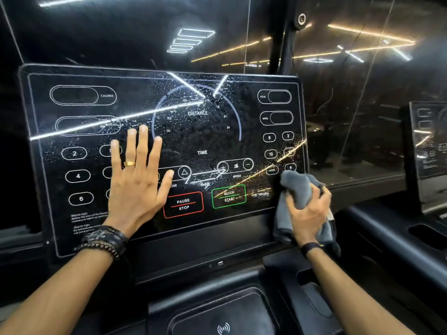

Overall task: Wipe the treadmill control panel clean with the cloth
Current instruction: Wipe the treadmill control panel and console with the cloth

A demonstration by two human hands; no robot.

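While the left hand [135, 180] lies flat on the glass, the right hand [308, 209] grips a bunched grey cloth [296, 187] at the control panel's [43, 112] 4 o'clock corner.

Left hand: fingers straight and spread, palm pressed on the panel at about 8 o'clock, gold ring [129, 163] on one finger, dark bracelets [106, 241] at the wrist, holding nothing. Right hand: fingers curled round the cloth, its top fold touching the glass just below the "6" button; loose cloth hangs past the panel's lower edge. Droplets speckle the centre around DISTANCE. PAUSE/STOP button [183, 204] sits at 6 o'clock, QUICK START button [229, 196] beside it.
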